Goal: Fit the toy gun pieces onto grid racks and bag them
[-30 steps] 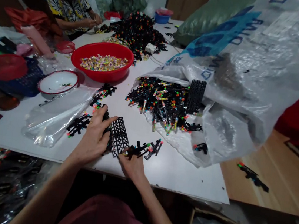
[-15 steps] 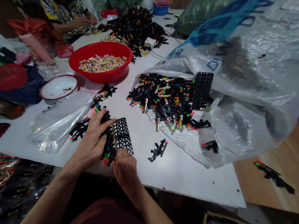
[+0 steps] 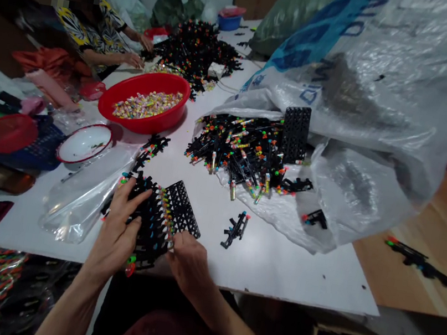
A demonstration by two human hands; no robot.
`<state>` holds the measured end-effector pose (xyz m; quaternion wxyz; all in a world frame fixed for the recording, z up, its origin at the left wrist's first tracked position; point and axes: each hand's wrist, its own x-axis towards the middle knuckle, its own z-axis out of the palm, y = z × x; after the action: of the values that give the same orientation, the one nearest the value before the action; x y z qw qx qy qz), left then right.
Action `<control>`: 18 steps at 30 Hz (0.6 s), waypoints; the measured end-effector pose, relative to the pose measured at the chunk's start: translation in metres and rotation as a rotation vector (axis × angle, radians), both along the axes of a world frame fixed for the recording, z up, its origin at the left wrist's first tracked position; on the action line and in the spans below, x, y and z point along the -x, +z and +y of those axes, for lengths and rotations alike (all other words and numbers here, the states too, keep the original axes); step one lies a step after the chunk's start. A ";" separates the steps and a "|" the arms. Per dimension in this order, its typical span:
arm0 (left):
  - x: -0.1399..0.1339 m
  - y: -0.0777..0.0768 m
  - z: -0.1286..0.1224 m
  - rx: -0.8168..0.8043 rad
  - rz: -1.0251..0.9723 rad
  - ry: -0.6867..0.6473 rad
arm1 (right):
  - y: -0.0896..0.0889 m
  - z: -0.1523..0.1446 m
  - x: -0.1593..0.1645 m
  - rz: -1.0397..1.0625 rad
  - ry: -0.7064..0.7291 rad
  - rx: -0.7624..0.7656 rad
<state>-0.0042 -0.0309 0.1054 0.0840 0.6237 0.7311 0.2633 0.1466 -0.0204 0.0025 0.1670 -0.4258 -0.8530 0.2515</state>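
Note:
A row of black toy guns (image 3: pixel 147 212) lies packed side by side near the table's front edge, with small colourful candy tubes (image 3: pixel 167 209) along its right side. Directly beside them is a black perforated plastic rack (image 3: pixel 184 206). My left hand (image 3: pixel 120 227) rests on the left part of the row, fingers spread. At the rack's near end, my right hand (image 3: pixel 192 258) is closed, its fingers curled in; what they pinch is hidden. An orange and green tip (image 3: pixel 130 265) sticks out below my left hand. One loose toy gun (image 3: pixel 235 229) lies to the right.
A red basin (image 3: pixel 141 124) holds many candy tubes. Toy guns (image 3: pixel 243 148) spill from a large white sack (image 3: pixel 365 116). At left are an enamel bowl (image 3: pixel 84 144) and a clear plastic bag (image 3: pixel 78 207). Across the table sits a person (image 3: pixel 100 40) beside another toy gun heap (image 3: pixel 199 46).
My left hand has shifted left and toward me, uncovering more of the toy gun row, which now fans wider. My right hand stays at the rack's near end. The other person's hands have moved apart.

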 end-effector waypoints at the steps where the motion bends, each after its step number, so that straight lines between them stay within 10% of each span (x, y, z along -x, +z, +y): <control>1: -0.005 0.000 0.004 -0.011 0.013 -0.010 | -0.003 0.002 -0.002 0.030 0.009 -0.007; 9: -0.011 -0.001 0.001 -0.144 0.019 0.013 | -0.022 0.000 0.010 0.106 0.198 0.020; 13: 0.010 0.002 -0.022 -0.137 -0.097 0.191 | -0.001 0.048 -0.005 0.076 0.349 0.120; 18: 0.046 0.014 0.004 -0.255 -0.134 0.532 | 0.052 0.171 -0.006 -0.133 -0.236 -0.083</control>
<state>-0.0499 -0.0272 0.1192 -0.0190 0.3969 0.8228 0.4063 0.1527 0.1505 0.0550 0.1561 -0.5316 -0.8158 0.1658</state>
